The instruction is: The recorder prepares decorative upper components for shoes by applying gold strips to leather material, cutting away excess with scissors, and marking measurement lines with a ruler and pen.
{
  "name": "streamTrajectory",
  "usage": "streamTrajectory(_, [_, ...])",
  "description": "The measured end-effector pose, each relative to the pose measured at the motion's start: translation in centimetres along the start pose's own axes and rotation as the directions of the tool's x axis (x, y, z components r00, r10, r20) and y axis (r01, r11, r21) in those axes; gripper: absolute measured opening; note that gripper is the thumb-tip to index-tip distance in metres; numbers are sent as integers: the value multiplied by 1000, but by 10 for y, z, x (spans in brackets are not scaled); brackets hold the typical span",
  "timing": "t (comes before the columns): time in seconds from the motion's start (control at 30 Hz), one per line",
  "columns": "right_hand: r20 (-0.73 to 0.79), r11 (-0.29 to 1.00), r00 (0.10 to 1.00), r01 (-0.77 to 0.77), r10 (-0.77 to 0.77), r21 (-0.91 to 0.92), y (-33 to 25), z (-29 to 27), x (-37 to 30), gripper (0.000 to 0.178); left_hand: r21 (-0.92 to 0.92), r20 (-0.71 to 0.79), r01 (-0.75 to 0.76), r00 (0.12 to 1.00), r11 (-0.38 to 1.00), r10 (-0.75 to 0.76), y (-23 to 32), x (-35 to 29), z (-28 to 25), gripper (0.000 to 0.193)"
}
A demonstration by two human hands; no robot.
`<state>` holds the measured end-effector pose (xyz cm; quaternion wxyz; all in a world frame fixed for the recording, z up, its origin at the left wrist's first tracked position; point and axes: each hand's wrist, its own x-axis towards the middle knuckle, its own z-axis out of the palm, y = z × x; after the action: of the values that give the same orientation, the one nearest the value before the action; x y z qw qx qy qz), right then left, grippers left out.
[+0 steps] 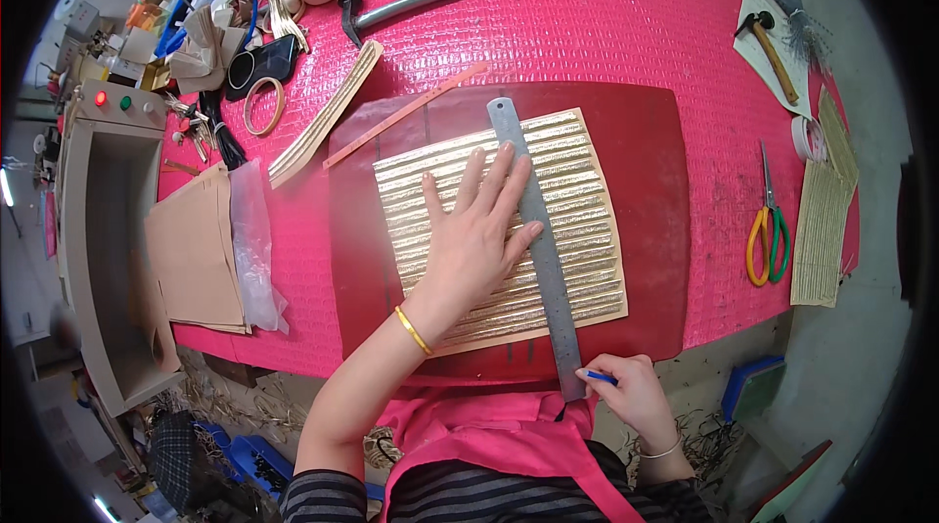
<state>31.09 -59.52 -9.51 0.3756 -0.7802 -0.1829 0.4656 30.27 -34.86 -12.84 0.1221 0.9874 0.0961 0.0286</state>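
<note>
A sheet with gold ribbed stripes (pixel 597 229) lies on a dark red cutting mat (pixel 650 181). Across the sheet, from far to near, runs a long steel ruler (pixel 550 278). My left hand (pixel 474 229) is spread flat on the stripes, its fingertips and thumb at the ruler's left edge. By the ruler's near end my right hand (pixel 634 394) pinches a slim blue tool (pixel 601 377), perhaps a craft knife or a pen; its tip is too small to make out. A narrow pink strip (pixel 401 117) lies over the mat's far left corner.
Scissors (pixel 769 239) and a hammer (pixel 771 53) lie to the right, near striped sheets (pixel 824 220). Brown paper sheets (pixel 196 259) and a grey box (pixel 108 259) with lit buttons are at the left. A grey tube (pixel 440 0) and clutter line the back left.
</note>
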Motion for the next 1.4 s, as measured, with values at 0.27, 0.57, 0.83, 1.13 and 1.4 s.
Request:
streamTrajectory(0.27, [-2,999,1000,13,-13,46,-4,-2,2,13,-8,7,8,1000,1000,-8,1,0,1,63])
streamTrajectory(0.57, [4,997,1000,8,-8,83,-2,-1,4,14,2,11,4,1000,1000,-4,0,1,-2,61])
streamTrajectory(0.83, [-9,995,1000,18,-17,98,1,-1,4,16,1,13,3,1000,1000,-3,0,0,-1,61])
streamTrajectory(1.13, [2,997,1000,-16,16,81,-1,-2,4,16,-42,117,-22,993,999,26,-3,2,-9,84])
streamTrajectory(1.4, [-25,995,995,97,-97,5,7,1,0,10,-14,209,-8,978,1000,11,0,7,-17,109])
